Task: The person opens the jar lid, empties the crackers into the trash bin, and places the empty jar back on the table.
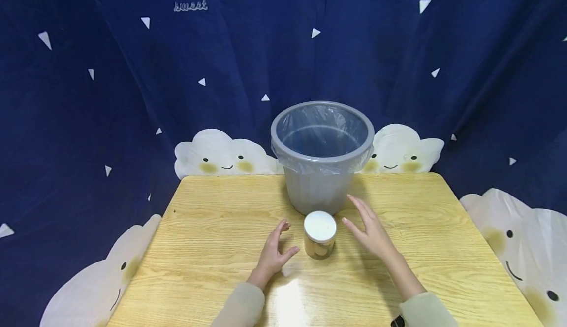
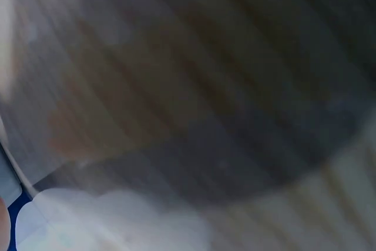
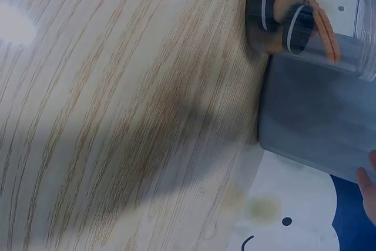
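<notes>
A clear jar (image 1: 319,248) with a white lid (image 1: 320,225) stands upright on the tabletop (image 1: 212,223), just in front of a gray bin (image 1: 316,191) lined with a plastic bag (image 1: 325,168). Cookies (image 3: 302,30) (two dark with pale filling) lie inside the jar. The left hand (image 1: 273,253) and right hand (image 1: 373,231) flank it, near but not touching, each grip apart.
</notes>
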Available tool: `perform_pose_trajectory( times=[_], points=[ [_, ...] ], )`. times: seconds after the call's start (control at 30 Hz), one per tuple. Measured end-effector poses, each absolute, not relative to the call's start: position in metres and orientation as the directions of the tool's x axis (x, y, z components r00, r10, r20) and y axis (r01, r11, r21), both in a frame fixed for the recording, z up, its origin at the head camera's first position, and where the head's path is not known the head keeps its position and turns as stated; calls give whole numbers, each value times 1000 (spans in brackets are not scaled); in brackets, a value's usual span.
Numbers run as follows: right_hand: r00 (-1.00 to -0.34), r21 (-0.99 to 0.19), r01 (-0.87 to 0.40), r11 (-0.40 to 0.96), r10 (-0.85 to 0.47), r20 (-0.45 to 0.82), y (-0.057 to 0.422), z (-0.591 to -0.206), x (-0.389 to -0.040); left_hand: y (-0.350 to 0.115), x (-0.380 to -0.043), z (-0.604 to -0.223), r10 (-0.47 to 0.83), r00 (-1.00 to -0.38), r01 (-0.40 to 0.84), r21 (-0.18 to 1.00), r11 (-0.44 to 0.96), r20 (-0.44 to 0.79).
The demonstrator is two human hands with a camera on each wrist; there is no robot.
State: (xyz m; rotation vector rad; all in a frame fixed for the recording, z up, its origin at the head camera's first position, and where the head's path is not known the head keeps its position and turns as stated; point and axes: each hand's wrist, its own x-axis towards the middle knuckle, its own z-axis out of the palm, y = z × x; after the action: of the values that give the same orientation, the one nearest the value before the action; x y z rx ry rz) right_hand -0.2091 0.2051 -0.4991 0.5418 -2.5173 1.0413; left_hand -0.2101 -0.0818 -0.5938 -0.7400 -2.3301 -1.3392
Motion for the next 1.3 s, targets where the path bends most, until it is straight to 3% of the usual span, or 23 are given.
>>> perform_pose_trajectory(
  times=[0.27, 0.57, 1.3],
  points=[
    [-880, -598, -453, 661, -224, 419, 201, -498, -208, -72, -210, -599, 259, -815, 578, 708, 406, 518],
    [-879, -591, -464, 660, -261, 399, 195, -497, -205, -62, -211, -597, 305, -861, 498, 794, 349, 407],
    [-861, -515, -499, 697, -334, 383, 185, -501, -209, -51, -214, -594, 379, -872, 459, 789, 408, 311]
  ],
)
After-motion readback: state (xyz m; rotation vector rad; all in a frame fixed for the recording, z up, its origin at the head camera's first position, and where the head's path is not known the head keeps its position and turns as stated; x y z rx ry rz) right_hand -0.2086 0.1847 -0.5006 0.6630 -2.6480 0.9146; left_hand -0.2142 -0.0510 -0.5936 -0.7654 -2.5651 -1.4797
